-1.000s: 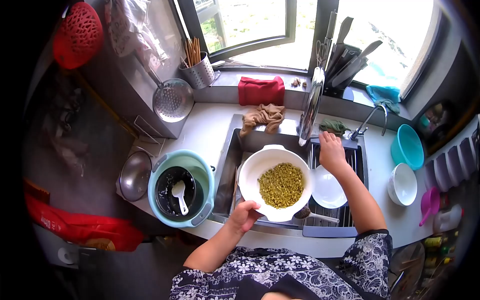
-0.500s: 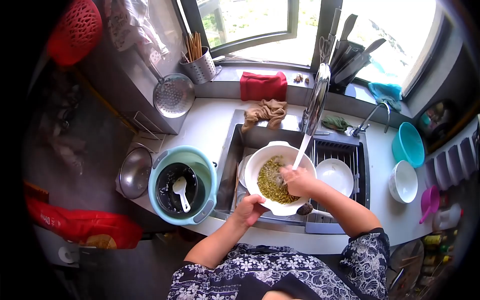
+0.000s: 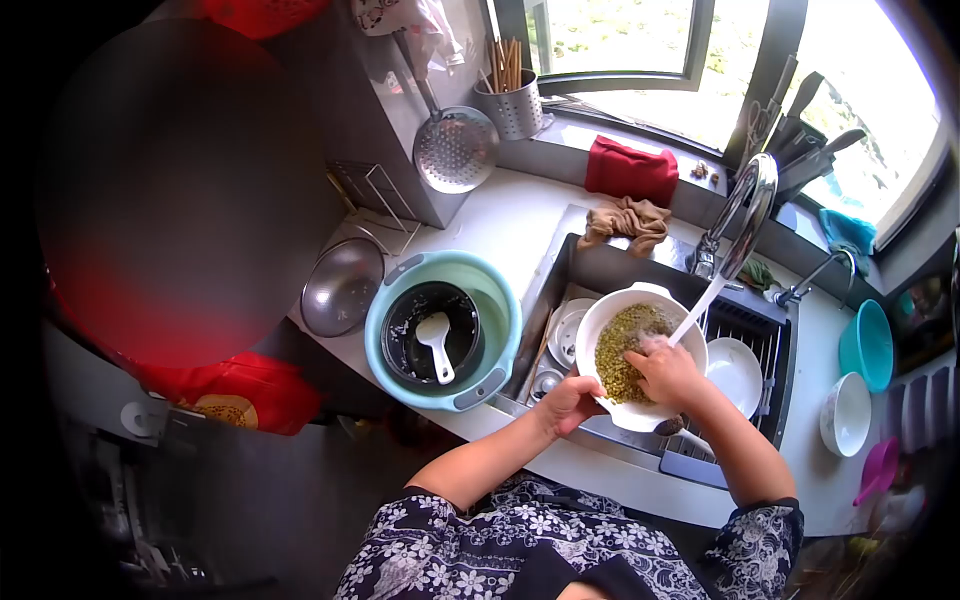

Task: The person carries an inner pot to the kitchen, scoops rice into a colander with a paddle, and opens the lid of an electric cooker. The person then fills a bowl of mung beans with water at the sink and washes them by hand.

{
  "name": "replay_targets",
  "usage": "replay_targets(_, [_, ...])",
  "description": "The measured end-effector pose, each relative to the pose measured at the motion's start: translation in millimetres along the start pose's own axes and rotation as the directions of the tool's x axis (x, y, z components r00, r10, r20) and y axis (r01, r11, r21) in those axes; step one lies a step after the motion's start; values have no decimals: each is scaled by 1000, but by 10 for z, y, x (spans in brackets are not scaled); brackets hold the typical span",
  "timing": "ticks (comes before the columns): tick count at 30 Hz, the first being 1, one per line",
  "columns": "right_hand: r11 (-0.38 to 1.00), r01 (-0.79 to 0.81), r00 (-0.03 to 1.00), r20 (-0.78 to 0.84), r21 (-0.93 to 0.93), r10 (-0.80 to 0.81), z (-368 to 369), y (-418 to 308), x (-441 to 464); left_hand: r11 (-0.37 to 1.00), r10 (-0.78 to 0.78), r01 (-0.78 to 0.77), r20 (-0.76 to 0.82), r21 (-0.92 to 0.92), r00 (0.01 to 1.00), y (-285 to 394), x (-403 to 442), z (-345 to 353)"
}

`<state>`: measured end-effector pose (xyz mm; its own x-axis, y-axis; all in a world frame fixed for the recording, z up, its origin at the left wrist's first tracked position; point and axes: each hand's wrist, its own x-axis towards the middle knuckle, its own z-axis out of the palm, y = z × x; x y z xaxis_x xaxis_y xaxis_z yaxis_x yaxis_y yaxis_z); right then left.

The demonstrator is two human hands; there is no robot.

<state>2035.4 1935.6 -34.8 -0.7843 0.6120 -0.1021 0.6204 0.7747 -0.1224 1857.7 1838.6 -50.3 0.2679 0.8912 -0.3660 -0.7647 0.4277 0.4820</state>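
Note:
A white two-handled bowl [image 3: 588,338] of small green beans [image 3: 618,372] is held over the sink [image 3: 572,268]. My left hand [image 3: 572,405] grips its left lower edge, thumb at the rim. Inside the bowl, my right hand [image 3: 668,372] touches the beans with fingers stretched out; some fingertips are hidden. Water [image 3: 700,308] runs from the chrome faucet [image 3: 752,205] into the bowl near that hand. Below the right wrist, a brush-like thing with a dark brown head [image 3: 669,425] and pale handle lies by the sink's front edge.
Left of the sink stands a light blue basin [image 3: 505,300] holding a black pot [image 3: 400,365] with a white rice paddle [image 3: 435,345]. A white plate [image 3: 735,375] sits in the drying rack at right. A brown cloth [image 3: 630,222] lies behind the sink.
The view has turned left, so the scene sits further right. My right hand's fingers have shifted within the beans. The left hand keeps its grip on the bowl.

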Motion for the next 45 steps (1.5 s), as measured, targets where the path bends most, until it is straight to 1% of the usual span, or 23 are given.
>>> replay_targets(1, [1000,11,1000,0,-1,-11,-115,-68,12,1000,9,-9,-6,-3,1000,-9,30,-49])
replay_targets(3, [960,66,913,371,272,-168,-370,-202,-10,1000,-2,3,48,-28,999,-33,59,-104])
replay_targets(4, [925,173,944,212,338,-254,-224,-178,18,999,6,-4,45,-48,999,-51,56,-113])
replay_targets(5, [924,177,942,214,339,-259,-185,-168,48,999,9,-7,41,-50,999,-63,47,-125])
replay_targets(8, [995,68,994,76,68,-73,-152,-110,72,999,-11,13,37,-50,999,-31,-19,-91])
replay_targets(9, [995,68,994,77,66,-73,-222,-137,54,999,-11,13,39,-52,999,-1,-36,-109])
replay_targets(12, [947,135,922,313,290,-228,-502,-324,-23,999,-10,13,71,-46,997,8,-45,-118])
replay_targets(13, [927,176,944,209,330,-254,-339,-294,15,999,-31,33,69,-37,997,4,-30,-143])
replay_targets(17, [989,73,995,61,129,-81,-245,-252,11,999,3,1,101,-38,995,39,-80,-85])
replay_targets(19, [995,39,974,219,88,-58,-427,-374,-77,998,28,-20,132,-64,991,34,-92,-100])
replay_targets(20, [976,86,961,242,198,-134,-263,-347,-79,999,26,-19,127,-50,992,-6,-55,-151])
replay_targets(21, [913,193,971,63,358,-230,-164,-357,-59,999,20,-14,129,-48,991,-18,-61,-146])
replay_targets(23, [913,-37,995,100,405,-4,-1,-309,70,1000,-8,10,89,-24,996,-25,-84,-139])
replay_targets(24, [913,-37,995,98,405,-3,-58,-296,61,1000,-8,10,90,-21,996,-34,-86,-157])
replay_targets(27, [975,-11,993,114,224,-15,-166,-272,-1,999,-43,45,101,-17,994,-57,-56,-230])
replay_targets(29, [955,257,963,-128,147,-239,-30,-297,-90,1000,-12,14,105,-24,994,-96,-48,-245])
replay_targets(31, [948,193,979,-121,253,-166,-120,-327,-38,999,-28,31,116,-23,993,-89,-71,-188])
replay_targets(33, [984,5,992,127,180,-28,-164,-274,9,999,-38,42,125,-24,991,-89,-77,-182])
replay_targets(34, [981,-37,993,120,193,14,-240,-279,-38,999,-39,42,127,-22,991,-87,-86,-190])
replay_targets(35, [981,-37,993,118,190,14,-211,-271,-54,999,-41,44,113,-29,993,-88,-91,-202])
replay_targets(38, [975,213,977,-46,68,-210,-91,-327,-128,998,-43,47,97,-35,994,-111,-85,-197])
replay_targets(42, [967,-7,997,75,254,-12,-198,-304,-63,999,-37,40,98,-30,995,-115,-103,-185])
replay_targets(45, [978,171,985,8,124,-173,-258,-378,-172,999,-14,18,107,-41,994,-123,-92,-205])
